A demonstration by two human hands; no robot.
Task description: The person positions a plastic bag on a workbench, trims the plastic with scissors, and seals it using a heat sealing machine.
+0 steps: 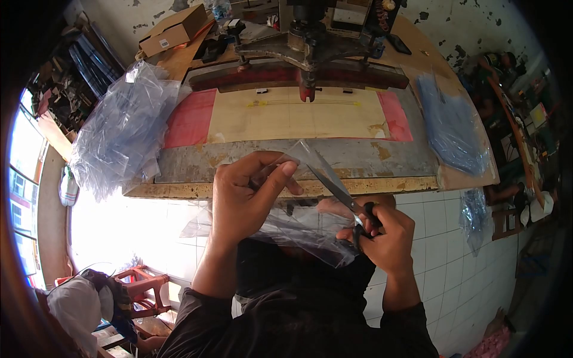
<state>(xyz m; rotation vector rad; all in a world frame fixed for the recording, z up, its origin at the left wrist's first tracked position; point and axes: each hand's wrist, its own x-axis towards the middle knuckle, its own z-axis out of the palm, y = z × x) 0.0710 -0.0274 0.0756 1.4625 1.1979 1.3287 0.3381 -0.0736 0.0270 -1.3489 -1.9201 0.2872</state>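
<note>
My left hand (248, 191) pinches a clear plastic sheet (303, 150) between thumb and forefinger, with a corner of the sheet standing up above the fingertips. My right hand (388, 238) grips black-handled scissors (337, 190) by the loops. Their blades point up and left, slightly parted, close beside the plastic; whether they touch it I cannot tell. More clear plastic (298, 230) lies crumpled across my lap, below both hands.
A press machine (307, 51) stands over the worktable (268, 156). Clear plastic heaps (119, 125) lie on the left, and a stack of plastic sheets (450, 128) on the right. A cardboard box (174, 30) sits behind. A red stool (143, 289) stands at lower left.
</note>
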